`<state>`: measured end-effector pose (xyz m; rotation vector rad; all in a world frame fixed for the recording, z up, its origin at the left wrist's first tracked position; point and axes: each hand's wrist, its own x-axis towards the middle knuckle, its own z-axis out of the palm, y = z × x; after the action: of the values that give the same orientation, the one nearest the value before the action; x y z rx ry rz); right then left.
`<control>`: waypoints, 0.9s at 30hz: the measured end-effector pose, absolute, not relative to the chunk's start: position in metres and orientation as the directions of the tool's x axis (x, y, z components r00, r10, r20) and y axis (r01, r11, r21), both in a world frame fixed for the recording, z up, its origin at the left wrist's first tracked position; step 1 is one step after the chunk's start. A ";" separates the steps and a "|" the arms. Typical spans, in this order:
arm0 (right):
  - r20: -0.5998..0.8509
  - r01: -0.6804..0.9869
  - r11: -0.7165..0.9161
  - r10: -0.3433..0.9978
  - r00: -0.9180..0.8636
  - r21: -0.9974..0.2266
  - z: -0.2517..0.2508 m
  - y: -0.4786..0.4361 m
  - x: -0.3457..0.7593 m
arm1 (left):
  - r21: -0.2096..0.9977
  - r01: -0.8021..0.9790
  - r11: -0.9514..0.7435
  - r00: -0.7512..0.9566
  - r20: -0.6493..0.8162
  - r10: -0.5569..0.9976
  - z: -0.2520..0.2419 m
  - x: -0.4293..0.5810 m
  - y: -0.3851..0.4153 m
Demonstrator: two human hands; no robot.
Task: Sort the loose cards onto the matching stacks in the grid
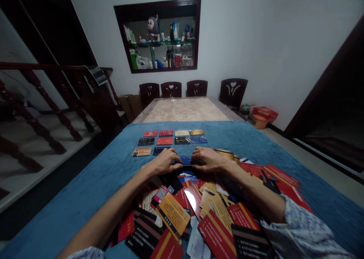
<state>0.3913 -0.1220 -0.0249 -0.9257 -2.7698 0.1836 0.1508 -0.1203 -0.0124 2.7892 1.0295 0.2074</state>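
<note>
Both my hands rest on the blue cloth just past a heap of cards. My left hand and my right hand pinch the two ends of one dark blue card between them, fingers curled. Beyond the hands, cards lie in neat rows: red, black, gold and blue ones, with an orange card at the near left end. The loose heap holds red, yellow, black and white cards, partly under my forearms.
A round wooden object sits right of my right hand. The bare marble tabletop extends beyond the cloth, with several dark chairs at its far end. A wall shelf holds bottles. A stair railing runs on the left.
</note>
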 end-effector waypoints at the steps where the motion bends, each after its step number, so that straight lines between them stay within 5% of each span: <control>1: 0.174 0.583 0.791 0.610 -0.773 -0.185 -0.024 -0.122 0.391 | 0.215 0.619 -0.756 0.756 0.099 0.647 -0.013 0.150 -0.119; 10: 0.260 0.641 0.745 0.666 -0.700 -0.182 -0.034 -0.115 0.392 | 0.281 0.563 -0.777 0.712 0.313 0.629 -0.022 0.144 -0.107; 27: 0.290 0.793 0.584 0.800 -0.525 -0.174 -0.039 -0.123 0.383 | 0.289 0.676 -0.678 0.578 0.361 0.731 -0.033 0.147 -0.108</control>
<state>0.3830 -0.1229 -0.0388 -1.2941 -2.4792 0.0287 0.1467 -0.1077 -0.0330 2.6838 1.2021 0.6980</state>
